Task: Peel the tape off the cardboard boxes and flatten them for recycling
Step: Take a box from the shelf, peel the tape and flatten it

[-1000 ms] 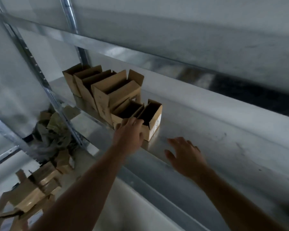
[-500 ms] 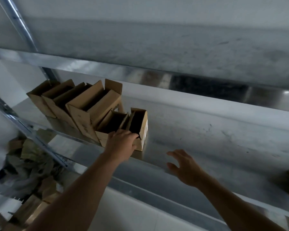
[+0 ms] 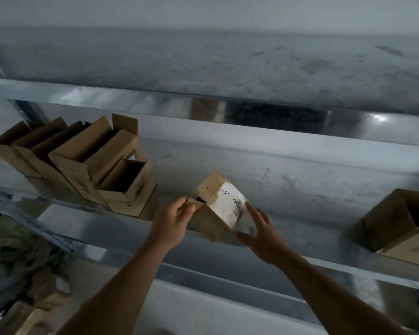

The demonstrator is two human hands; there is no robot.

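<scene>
A small cardboard box (image 3: pixel 213 221) with a white label hangs tilted over the front edge of the metal shelf (image 3: pixel 300 189). My left hand (image 3: pixel 173 221) grips its open flap on the left side. On the right, my right hand (image 3: pixel 261 233) has its fingers spread and straight, touching the labelled side. A row of open cardboard boxes (image 3: pixel 82 155) stands on the shelf to the left.
A larger open box (image 3: pixel 397 223) sits on the shelf at the far right. Below left, crumpled paper and flattened cardboard (image 3: pixel 27 262) lie on the floor. The upper shelf's metal beam (image 3: pixel 203 102) runs across above.
My left hand has pulled the small box out of the row and to the right, off the shelf front. The right hand has come up against it.
</scene>
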